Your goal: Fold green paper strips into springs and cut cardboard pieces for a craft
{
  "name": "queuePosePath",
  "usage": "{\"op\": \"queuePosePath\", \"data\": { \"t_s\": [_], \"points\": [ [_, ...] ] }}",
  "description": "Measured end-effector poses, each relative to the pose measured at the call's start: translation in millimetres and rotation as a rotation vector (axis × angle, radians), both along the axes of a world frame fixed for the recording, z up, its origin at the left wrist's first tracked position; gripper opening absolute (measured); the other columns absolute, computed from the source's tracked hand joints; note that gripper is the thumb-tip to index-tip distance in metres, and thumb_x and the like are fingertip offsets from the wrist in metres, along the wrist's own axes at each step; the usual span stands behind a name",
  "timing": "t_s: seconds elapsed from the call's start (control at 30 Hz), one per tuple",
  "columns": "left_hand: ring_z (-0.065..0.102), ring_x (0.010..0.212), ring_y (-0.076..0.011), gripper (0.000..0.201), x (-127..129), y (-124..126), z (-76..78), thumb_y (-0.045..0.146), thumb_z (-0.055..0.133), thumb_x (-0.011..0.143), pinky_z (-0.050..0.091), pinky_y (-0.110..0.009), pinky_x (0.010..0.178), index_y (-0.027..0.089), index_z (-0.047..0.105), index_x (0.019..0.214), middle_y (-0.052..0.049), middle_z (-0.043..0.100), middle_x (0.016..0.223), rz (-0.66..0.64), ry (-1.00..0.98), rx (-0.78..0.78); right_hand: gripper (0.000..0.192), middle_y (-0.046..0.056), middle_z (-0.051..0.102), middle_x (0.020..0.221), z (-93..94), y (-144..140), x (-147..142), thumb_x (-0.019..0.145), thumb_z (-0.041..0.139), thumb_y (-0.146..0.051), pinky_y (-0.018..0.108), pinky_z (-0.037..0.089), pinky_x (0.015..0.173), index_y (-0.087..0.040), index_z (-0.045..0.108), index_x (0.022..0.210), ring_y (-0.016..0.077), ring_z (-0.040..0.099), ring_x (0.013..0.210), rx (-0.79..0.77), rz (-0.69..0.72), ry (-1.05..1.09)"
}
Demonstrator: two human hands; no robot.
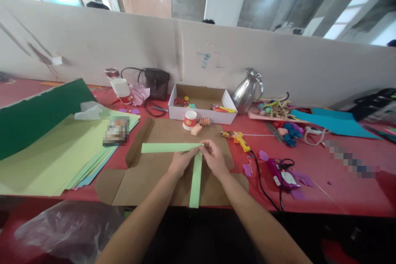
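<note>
Two light-green paper strips (185, 150), thin, light and easily creased, are crossing over flattened brown cardboard (154, 173) near the bench's front edge, left hand (181, 162) and right hand (215, 157) pinching them together at the overlap.

Your two forearms come in bare from the bottom edge, with no sleeve, cuff, watch or bracelet showing anywhere along them. Your bare left hand (181, 161) and bare right hand (215, 157) wear no gloves and no rings that can be made out. Fingernails are too small to judge.
</note>
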State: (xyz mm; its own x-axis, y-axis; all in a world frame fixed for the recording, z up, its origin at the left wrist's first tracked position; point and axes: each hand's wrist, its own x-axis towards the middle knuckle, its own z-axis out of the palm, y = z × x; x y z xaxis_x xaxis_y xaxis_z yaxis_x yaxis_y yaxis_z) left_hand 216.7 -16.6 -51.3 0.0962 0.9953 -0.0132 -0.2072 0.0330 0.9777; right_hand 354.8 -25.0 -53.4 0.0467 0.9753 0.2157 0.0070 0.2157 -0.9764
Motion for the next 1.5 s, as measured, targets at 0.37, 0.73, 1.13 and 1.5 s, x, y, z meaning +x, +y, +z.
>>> {"op": "queuePosePath", "data": {
  "t_s": [0.37, 0.73, 1.13, 1.5],
  "points": [
    [0.065, 0.092, -0.0226, 0.027, 0.3, 1.1, 1.7, 0.036, 0.074, 0.071, 0.046, -0.034, 0.087, 0.018, 0.073, 0.092, -0.006, 0.074, 0.096, 0.014, 0.0, 0.061, 0.021, -0.002, 0.055, 0.078, -4.8, 1.1, 0.1, 0.086, 0.058, -0.038, 0.026, 0.042, 0.062, -0.024, 0.052, 0.101, 0.015, 0.054, 0.069, 0.01, -0.001, -0.008],
    [0.064, 0.085, -0.0193, 0.023, 0.5, -0.8, 4.2, 0.036, 0.072, 0.072, 0.047, -0.03, 0.08, 0.019, 0.072, 0.088, -0.004, 0.072, 0.088, 0.005, 0.006, 0.063, 0.022, 0.001, 0.059, 0.087, -2.4, -1.2, 0.4, 0.088, 0.054, -0.039, 0.029, 0.045, 0.071, -0.024, 0.053, 0.104, 0.0173, 0.058, 0.079, 0.045, -0.001, -0.08],
    [0.063, 0.084, -0.0184, 0.021, -0.2, 1.2, 4.8, 0.032, 0.073, 0.071, 0.047, -0.029, 0.079, 0.017, 0.072, 0.087, -0.004, 0.072, 0.088, 0.028, -0.085, 0.06, 0.026, 0.002, 0.061, 0.088, 2.4, -4.1, -1.7, 0.09, 0.051, -0.042, 0.029, 0.045, 0.066, -0.024, 0.049, 0.11, 0.0182, 0.059, 0.079, 0.026, 0.084, -0.093],
    [0.068, 0.076, -0.0219, 0.033, 1.2, 2.7, 2.7, 0.038, 0.077, 0.067, 0.052, -0.031, 0.07, 0.015, 0.073, 0.091, -0.007, 0.075, 0.084, 0.035, -0.12, -0.057, 0.026, 0.0, 0.057, 0.082, 0.5, -4.4, -5.6, 0.088, 0.052, -0.041, 0.025, 0.042, 0.051, -0.026, 0.048, 0.109, 0.0146, 0.053, 0.063, -0.04, 0.14, -0.042]
  ]
}}
